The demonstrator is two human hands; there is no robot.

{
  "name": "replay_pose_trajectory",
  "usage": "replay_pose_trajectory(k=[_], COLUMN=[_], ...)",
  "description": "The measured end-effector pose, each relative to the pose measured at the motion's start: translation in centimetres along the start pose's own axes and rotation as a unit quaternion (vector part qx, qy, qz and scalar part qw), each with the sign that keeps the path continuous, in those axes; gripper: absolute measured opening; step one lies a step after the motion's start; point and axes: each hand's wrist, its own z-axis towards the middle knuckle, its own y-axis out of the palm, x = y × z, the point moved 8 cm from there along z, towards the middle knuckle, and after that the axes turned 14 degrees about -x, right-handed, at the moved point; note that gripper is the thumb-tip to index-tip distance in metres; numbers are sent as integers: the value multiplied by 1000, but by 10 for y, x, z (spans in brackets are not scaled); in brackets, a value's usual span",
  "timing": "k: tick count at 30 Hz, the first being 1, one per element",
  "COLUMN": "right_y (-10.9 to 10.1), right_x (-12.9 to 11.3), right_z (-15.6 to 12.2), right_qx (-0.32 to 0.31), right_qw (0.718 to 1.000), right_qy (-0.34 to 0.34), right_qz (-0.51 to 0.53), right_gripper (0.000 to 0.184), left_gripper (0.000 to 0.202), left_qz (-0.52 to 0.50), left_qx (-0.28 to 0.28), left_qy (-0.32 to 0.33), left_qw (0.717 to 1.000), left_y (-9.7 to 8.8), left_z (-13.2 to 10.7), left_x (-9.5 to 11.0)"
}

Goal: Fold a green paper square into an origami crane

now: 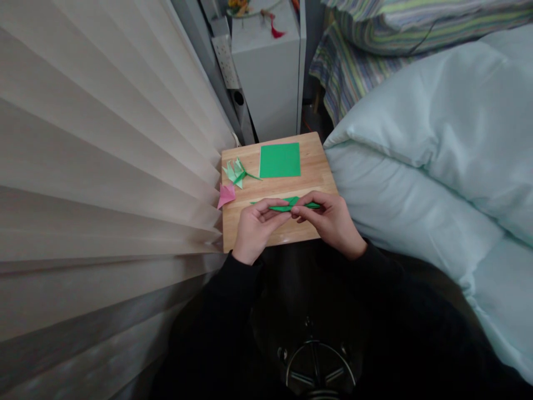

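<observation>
On a small wooden board [312, 161] both my hands pinch a long, narrow folded strip of green paper [287, 204]. My left hand [256, 228] grips its left half with closed fingers. My right hand [331, 219] grips the right half, fingers pressed together over the fold. A flat green paper square [280, 160] lies at the board's far side. A light green folded paper flower [236, 172] rests at the far left, and a pink folded piece [226, 195] sits at the left edge.
A pleated beige curtain [104, 166] fills the left side, touching the board. A pale blue duvet [437, 166] lies on the right. Behind the board stand a white cabinet [268, 72] and a power strip [227, 58]. A striped blanket [375, 33] lies beyond.
</observation>
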Motion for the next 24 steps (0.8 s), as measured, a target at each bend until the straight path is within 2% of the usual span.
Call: replay_pose_trajectory(k=[5, 10, 16, 24], right_y=[2, 3, 9, 9], right_x=[1, 1, -5, -2], right_z=[0, 0, -1, -1], right_qx=[13, 1, -64, -51], right_qw=[998, 997, 997, 997], right_qy=[8, 1, -7, 13], right_qz=[56, 75, 32, 48], right_gripper=[39, 35, 32, 30], left_gripper=[19, 11, 8, 9], left_qz=[56, 98, 136, 124], left_qx=[34, 61, 63, 36], left_qy=[19, 44, 58, 44], left_qw=[998, 992, 987, 991], left_y=[-2, -4, -6, -1], left_z=[-2, -5, -6, -4], left_x=[7, 15, 18, 16])
